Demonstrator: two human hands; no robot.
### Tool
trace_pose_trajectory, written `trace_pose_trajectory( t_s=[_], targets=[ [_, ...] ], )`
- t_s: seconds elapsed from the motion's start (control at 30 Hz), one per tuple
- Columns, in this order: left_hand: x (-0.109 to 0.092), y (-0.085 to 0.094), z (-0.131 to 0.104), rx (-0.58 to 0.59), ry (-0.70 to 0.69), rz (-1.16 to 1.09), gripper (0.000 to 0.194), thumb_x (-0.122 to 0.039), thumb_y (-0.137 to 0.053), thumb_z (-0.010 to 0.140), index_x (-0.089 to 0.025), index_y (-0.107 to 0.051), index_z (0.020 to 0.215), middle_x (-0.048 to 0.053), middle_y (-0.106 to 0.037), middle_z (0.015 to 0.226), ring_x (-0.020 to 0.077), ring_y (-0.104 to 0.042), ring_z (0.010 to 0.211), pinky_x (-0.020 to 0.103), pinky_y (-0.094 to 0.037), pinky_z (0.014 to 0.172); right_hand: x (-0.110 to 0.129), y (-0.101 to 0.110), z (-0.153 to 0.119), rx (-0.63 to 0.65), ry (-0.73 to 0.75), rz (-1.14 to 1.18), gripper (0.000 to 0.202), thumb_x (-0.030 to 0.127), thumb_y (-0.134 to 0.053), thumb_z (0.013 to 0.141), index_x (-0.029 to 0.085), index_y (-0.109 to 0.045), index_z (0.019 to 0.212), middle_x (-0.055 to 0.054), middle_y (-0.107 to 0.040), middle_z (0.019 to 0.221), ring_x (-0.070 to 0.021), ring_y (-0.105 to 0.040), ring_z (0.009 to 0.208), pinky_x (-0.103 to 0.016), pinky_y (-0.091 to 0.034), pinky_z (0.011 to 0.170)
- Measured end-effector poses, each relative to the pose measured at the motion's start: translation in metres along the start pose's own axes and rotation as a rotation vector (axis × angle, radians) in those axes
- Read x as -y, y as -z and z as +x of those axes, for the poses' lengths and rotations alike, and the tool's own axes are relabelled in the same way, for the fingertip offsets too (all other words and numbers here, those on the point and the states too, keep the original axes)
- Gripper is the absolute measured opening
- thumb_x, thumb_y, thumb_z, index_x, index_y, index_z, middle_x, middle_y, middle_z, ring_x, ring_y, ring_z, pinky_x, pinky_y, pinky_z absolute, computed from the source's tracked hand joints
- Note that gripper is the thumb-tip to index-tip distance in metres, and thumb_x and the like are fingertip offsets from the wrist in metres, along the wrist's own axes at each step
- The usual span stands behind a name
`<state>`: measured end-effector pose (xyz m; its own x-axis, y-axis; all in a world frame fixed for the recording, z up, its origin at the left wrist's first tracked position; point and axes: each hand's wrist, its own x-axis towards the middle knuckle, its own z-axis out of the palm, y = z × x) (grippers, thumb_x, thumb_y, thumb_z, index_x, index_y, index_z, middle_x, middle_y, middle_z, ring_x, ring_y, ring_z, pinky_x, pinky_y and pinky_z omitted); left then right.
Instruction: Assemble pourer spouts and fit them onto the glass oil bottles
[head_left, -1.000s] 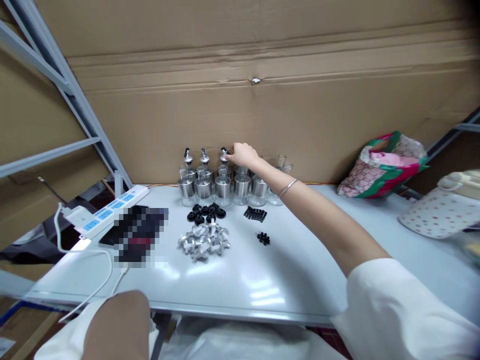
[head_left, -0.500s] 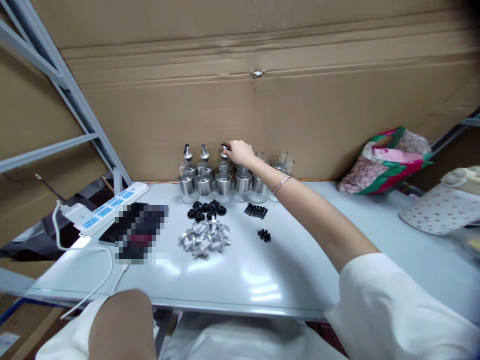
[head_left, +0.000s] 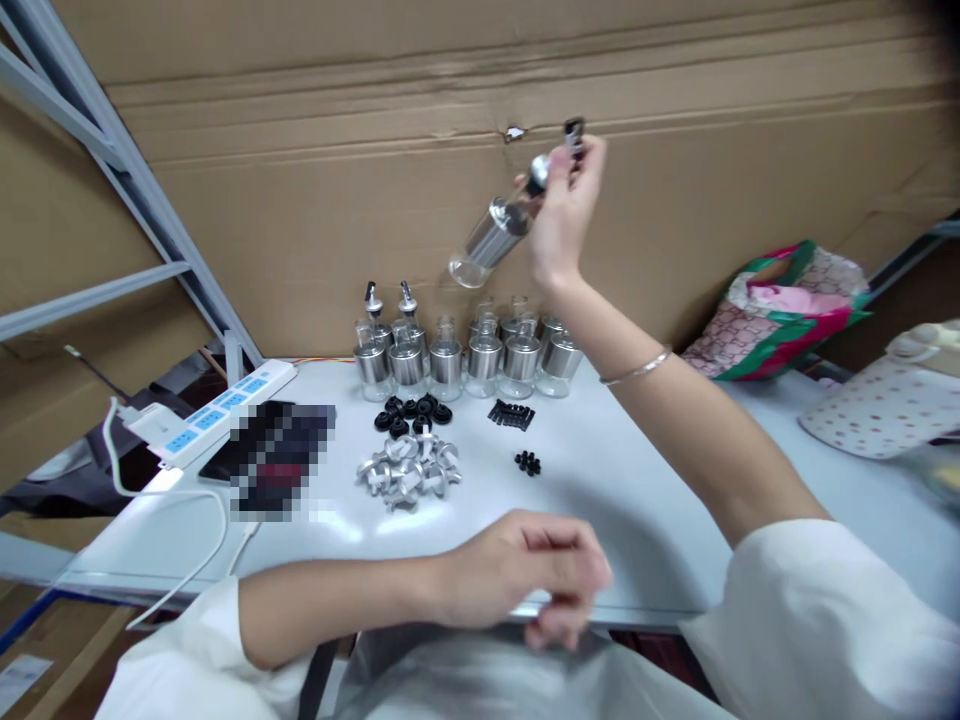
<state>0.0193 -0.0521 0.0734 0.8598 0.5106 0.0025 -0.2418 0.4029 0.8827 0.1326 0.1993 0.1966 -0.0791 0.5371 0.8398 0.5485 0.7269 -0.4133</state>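
My right hand (head_left: 564,205) is closed on the neck of a glass bottle (head_left: 495,235) with a steel sleeve and a black-tipped spout, held tilted in the air above the other bottles. My left hand (head_left: 529,570) is over the table's front edge, its fingers curled and blurred; whether it holds anything cannot be made out. Behind, two rows of bottles (head_left: 484,360) stand upright, two with spouts (head_left: 406,297). In front lie black stoppers (head_left: 412,414), a pile of silver spout parts (head_left: 411,470), thin black pieces (head_left: 511,414) and small black caps (head_left: 528,463).
A white power strip (head_left: 225,410) and dark, pixelated devices (head_left: 277,455) with a white cable lie on the left. On the right are a patterned bag (head_left: 772,310) and a dotted white container (head_left: 885,400). Cardboard (head_left: 300,200) rises behind the table.
My right hand has lifted the spouted bottle out of the back row, up and to the right. My left hand has come into view at the table's front edge.
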Motion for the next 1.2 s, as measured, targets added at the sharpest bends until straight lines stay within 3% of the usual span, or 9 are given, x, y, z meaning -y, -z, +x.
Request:
trace_pose_trajectory(
  t_s=[0.07, 0.13, 0.2, 0.33, 0.47, 0.6, 0.73, 0.93, 1.2],
  targets=[
    [0.010, 0.015, 0.007, -0.180, -0.022, 0.075, 0.042, -0.053, -0.064, 0.077, -0.017, -0.045, 0.066, -0.009, -0.043, 0.045, 0.0041, -0.039, 0.037, 0.024, -0.038, 0.053, 0.013, 0.014, -0.015, -0.197, -0.075, 0.180, 0.062, 0.052, 0.011, 0.094, 0.024, -0.038, 0.121, -0.011, -0.051, 0.118, -0.0152, -0.059, 0.100, -0.029, -0.045, 0.076],
    [0.019, 0.030, 0.010, -0.312, -0.028, 0.094, 0.042, -0.051, -0.070, 0.071, -0.017, -0.045, 0.072, -0.007, -0.049, 0.055, 0.0055, -0.046, 0.046, 0.025, -0.038, 0.058, 0.027, 0.025, -0.042, -0.286, -0.114, 0.398, 0.048, 0.056, -0.006, 0.096, 0.025, -0.039, 0.109, -0.007, -0.056, 0.103, -0.0118, -0.061, 0.078, -0.027, -0.047, 0.067],
    [0.025, 0.042, 0.011, -0.327, 0.039, 0.058, 0.052, -0.041, -0.082, 0.058, -0.018, -0.046, 0.088, -0.002, -0.057, 0.077, 0.0100, -0.056, 0.064, 0.028, -0.041, 0.066, 0.041, 0.034, -0.074, -0.194, -0.178, 0.676, 0.029, 0.055, -0.034, 0.094, 0.027, -0.039, 0.092, 0.001, -0.056, 0.085, -0.0097, -0.054, 0.059, -0.025, -0.047, 0.058],
    [0.034, 0.053, 0.011, -0.248, 0.134, -0.060, 0.082, -0.026, -0.090, 0.044, -0.023, -0.043, 0.111, 0.005, -0.054, 0.103, 0.0192, -0.056, 0.097, 0.037, -0.041, 0.081, 0.064, 0.053, -0.130, 0.023, -0.417, 0.964, 0.030, 0.050, -0.055, 0.086, 0.024, -0.042, 0.079, 0.004, -0.055, 0.074, -0.0098, -0.051, 0.054, -0.025, -0.047, 0.052],
    [0.039, 0.058, 0.011, -0.201, 0.028, -0.115, 0.077, -0.031, -0.090, 0.044, -0.020, -0.052, 0.109, 0.007, -0.058, 0.102, 0.0217, -0.055, 0.101, 0.039, -0.038, 0.089, 0.085, 0.069, -0.160, 0.244, -0.659, 1.122, 0.026, 0.042, -0.060, 0.084, 0.021, -0.047, 0.077, 0.003, -0.057, 0.074, -0.0091, -0.051, 0.054, -0.025, -0.048, 0.052],
    [0.037, 0.062, 0.009, -0.183, -0.042, 0.050, 0.066, -0.038, -0.089, 0.044, -0.015, -0.062, 0.100, 0.008, -0.062, 0.099, 0.0219, -0.057, 0.094, 0.038, -0.039, 0.089, 0.095, 0.065, -0.180, 0.419, -0.809, 1.253, 0.026, 0.040, -0.062, 0.083, 0.020, -0.047, 0.079, 0.002, -0.058, 0.074, -0.0083, -0.053, 0.053, -0.024, -0.048, 0.053],
    [0.034, 0.064, 0.006, -0.208, -0.044, 0.248, 0.050, -0.034, -0.086, 0.049, -0.013, -0.065, 0.089, 0.008, -0.066, 0.088, 0.0202, -0.059, 0.084, 0.035, -0.045, 0.082, 0.095, 0.052, -0.195, 0.510, -0.822, 1.277, 0.029, 0.043, -0.064, 0.081, 0.020, -0.047, 0.080, 0.002, -0.060, 0.074, -0.0095, -0.055, 0.055, -0.024, -0.048, 0.054],
    [0.036, 0.063, 0.004, -0.326, -0.123, 0.324, 0.039, -0.036, -0.082, 0.053, -0.012, -0.063, 0.077, 0.005, -0.065, 0.076, 0.0158, -0.058, 0.070, 0.029, -0.047, 0.068, 0.089, 0.039, -0.214, 0.330, -0.819, 1.084, 0.031, 0.051, -0.056, 0.085, 0.021, -0.050, 0.086, -0.001, -0.061, 0.083, -0.0127, -0.058, 0.069, -0.025, -0.048, 0.060],
    [0.036, 0.058, 0.004, -0.384, -0.158, 0.470, 0.035, -0.037, -0.080, 0.057, -0.013, -0.062, 0.075, 0.003, -0.063, 0.073, 0.0163, -0.057, 0.072, 0.028, -0.046, 0.070, 0.092, 0.038, -0.225, 0.251, -0.577, 0.846, 0.035, 0.049, -0.070, 0.074, 0.024, -0.048, 0.086, 0.000, -0.061, 0.089, -0.0137, -0.058, 0.075, -0.030, -0.048, 0.073]
  ],
)
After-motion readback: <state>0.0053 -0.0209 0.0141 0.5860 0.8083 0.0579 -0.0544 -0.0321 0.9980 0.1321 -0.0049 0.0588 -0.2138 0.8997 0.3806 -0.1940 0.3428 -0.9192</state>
